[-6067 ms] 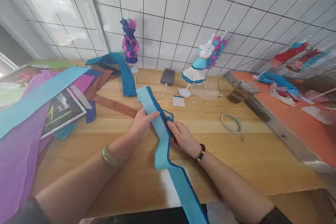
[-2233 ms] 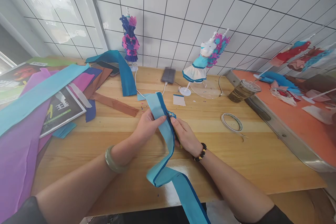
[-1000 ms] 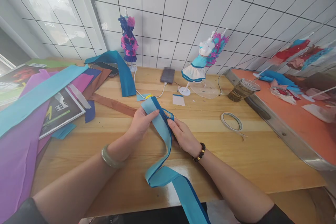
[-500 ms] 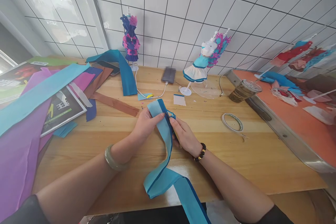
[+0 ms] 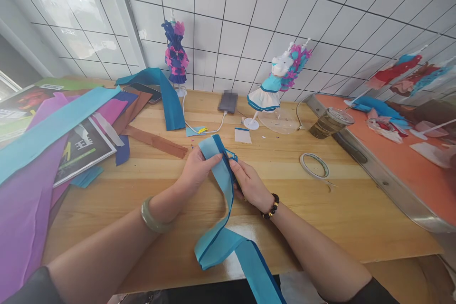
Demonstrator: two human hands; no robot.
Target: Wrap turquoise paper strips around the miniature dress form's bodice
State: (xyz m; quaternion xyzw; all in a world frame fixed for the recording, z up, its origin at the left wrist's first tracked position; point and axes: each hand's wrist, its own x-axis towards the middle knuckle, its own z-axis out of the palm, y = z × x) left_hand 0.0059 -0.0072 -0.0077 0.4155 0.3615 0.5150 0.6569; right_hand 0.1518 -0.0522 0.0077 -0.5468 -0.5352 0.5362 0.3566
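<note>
Centrally, left fingers [image 5: 213, 159] pinched on a light blue strip [image 5: 224, 183], right fingers [image 5: 236, 168] curled at its darker edge [image 5: 219, 143], grip unclear.

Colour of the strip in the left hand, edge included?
Light blue strip with a darker blue edge; shows best in the head view.

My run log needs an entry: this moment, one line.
left hand: pinching light-blue strip; right hand: at its dark-blue edge
</note>
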